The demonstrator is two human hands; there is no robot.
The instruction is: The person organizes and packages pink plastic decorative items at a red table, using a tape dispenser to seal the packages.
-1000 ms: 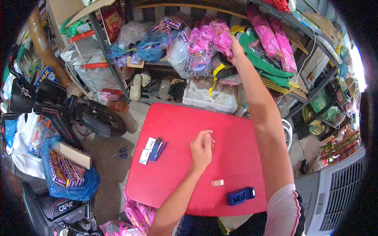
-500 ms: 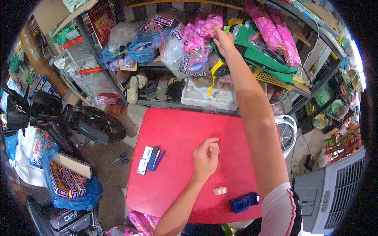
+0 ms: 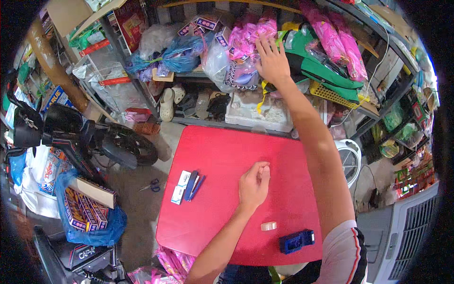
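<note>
Our right hand (image 3: 274, 66), fingers spread apart, a crumpled shiny pink plastic bundle (image 3: 243, 38) just beyond and left of them on the grey metal shelf (image 3: 193, 74), our left hand (image 3: 254, 187) half-curled above the red tabletop (image 3: 217, 149), whether closed we cannot tell

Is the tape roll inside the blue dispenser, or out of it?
Out: the tape roll sits on the red table, apart from the dispenser.

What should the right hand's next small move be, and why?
Probably drawing the bare right hand back toward the red rectangular table: its fingers are spread, not closed around the shiny pink plastic bundle, which rests on the grey metal shelf.
</note>
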